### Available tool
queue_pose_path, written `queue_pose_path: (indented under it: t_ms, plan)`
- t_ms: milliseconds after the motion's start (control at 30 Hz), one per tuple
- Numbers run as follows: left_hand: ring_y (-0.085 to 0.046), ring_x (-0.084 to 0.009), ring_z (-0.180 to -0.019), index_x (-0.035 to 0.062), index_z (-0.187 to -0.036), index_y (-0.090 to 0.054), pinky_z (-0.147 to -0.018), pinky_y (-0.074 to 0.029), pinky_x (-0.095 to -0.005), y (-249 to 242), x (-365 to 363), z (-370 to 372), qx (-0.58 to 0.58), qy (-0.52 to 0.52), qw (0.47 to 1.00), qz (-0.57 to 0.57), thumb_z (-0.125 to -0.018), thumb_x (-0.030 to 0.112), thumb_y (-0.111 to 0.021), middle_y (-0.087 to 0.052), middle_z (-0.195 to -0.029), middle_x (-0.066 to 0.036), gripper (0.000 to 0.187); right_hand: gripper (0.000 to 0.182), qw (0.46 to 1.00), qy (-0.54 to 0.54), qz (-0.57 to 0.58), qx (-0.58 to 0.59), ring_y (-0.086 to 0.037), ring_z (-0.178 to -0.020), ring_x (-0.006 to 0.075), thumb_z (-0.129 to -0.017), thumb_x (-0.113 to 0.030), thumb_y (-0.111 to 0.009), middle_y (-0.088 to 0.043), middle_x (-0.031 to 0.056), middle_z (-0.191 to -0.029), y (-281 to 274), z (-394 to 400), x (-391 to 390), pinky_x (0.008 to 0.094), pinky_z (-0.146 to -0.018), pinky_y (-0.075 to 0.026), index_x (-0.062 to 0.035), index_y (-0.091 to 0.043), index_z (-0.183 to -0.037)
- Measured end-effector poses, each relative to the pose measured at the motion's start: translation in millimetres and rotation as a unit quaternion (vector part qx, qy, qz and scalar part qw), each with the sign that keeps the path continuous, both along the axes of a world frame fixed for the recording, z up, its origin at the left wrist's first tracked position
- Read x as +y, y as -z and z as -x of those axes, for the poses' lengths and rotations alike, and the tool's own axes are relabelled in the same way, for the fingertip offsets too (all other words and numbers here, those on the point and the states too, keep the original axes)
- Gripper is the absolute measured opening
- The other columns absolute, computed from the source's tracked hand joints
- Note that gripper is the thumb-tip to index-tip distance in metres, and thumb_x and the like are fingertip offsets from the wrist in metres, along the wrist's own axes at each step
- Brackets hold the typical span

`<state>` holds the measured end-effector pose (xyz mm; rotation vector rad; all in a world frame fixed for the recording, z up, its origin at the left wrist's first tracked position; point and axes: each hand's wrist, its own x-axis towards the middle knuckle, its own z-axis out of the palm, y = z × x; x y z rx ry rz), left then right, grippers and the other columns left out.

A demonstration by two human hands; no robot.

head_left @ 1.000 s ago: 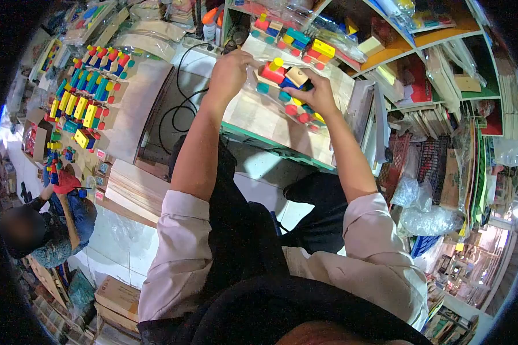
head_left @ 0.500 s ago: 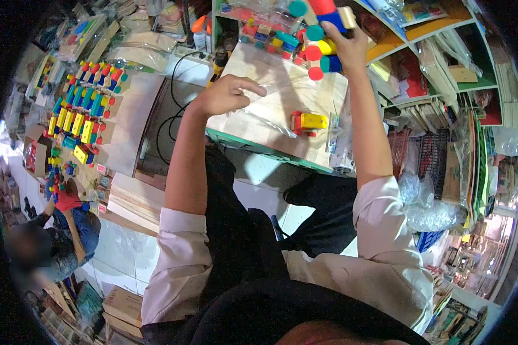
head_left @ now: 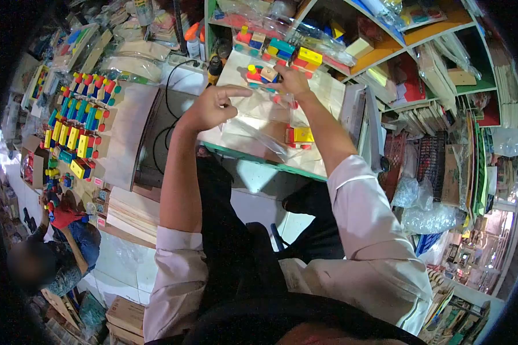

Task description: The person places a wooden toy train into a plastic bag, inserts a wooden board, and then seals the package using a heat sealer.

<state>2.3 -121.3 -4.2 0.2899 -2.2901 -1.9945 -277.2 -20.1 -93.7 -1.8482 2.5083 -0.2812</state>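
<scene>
My right hand [head_left: 293, 83] is over the far part of the small wooden table. Its fingers are closed on a wooden toy train engine [head_left: 262, 73] with a yellow-topped red peg and a pale block. My left hand [head_left: 210, 107] is above the table's left side, index finger stretched out, the others curled, with nothing visible in it. Clear plastic [head_left: 262, 135] lies between the hands and toward me. Nearer me stands a yellow and red toy car [head_left: 300, 135]. Behind my right hand are a teal car [head_left: 280, 48] and a yellow car [head_left: 309, 57].
Shelves [head_left: 380, 49] packed with plastic-wrapped goods rise behind and to the right. On the left, a table [head_left: 129, 115] bears rows of toy trains [head_left: 77, 118]. A cable [head_left: 168, 92] hangs between the tables. Another person [head_left: 69, 253] sits at lower left, holding something red.
My right hand has come down and left from above the table's far right with the toy train. My left hand has shifted slightly left and down.
</scene>
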Motion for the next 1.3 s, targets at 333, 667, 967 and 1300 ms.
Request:
queue_pose_path:
  t_ms: [333,667,967,1300]
  plan:
    - [-0.041,-0.0036,-0.047,0.0082,-0.118,-0.058,-0.046,-0.036,-0.0217,4.8,5.1,8.5,0.004,-0.053,0.999,-0.004,-0.07,-0.001,-0.05,-0.055,-0.063,0.001,0.051,0.014,0.761,-0.118,0.018,-0.638,-0.06,-0.075,0.0095,-0.084,-0.01,-0.061,-0.062,0.0046,-0.085,-149.1,-97.2,81.3,0.0239,-0.068,-0.049,-0.0027,-0.061,-0.095]
    - [-0.04,-0.0035,-0.05,0.0122,-0.121,-0.057,-0.048,-0.037,-0.0202,-1.8,27.2,17.6,0.015,-0.084,0.995,0.044,-0.07,-0.004,-0.048,-0.047,-0.057,0.005,0.055,0.051,0.961,-0.035,-0.275,-0.013,-0.064,-0.084,0.03,-0.059,-0.017,-0.073,-0.065,0.0129,-0.089,-33.6,-62.0,124.0,0.0405,-0.069,-0.051,-0.0118,-0.057,-0.107]
    - [-0.038,-0.0039,-0.048,0.0119,-0.121,-0.057,-0.049,-0.036,-0.0206,3.9,28.9,23.7,-0.004,-0.087,0.989,0.116,-0.068,-0.004,-0.05,-0.051,-0.06,0.003,0.055,0.049,0.922,-0.073,0.055,-0.376,-0.058,-0.093,0.0144,-0.063,-0.009,-0.079,-0.062,0.0041,-0.101,-167.7,-85.2,119.1,0.0283,-0.084,-0.045,-0.0085,-0.058,-0.108]
    - [-0.033,-0.0047,-0.049,0.0105,-0.118,-0.06,-0.047,-0.03,-0.0217,-4.2,10.3,4.3,-0.011,-0.098,0.99,0.105,-0.068,-0.002,-0.049,-0.042,-0.055,0.005,0.052,0.061,0.991,0.092,-0.095,0.024,-0.063,-0.088,0.0309,-0.052,-0.026,-0.081,-0.065,0.0165,-0.095,-133.8,54.4,74.3,0.0384,-0.076,-0.05,-0.0137,-0.06,-0.107]
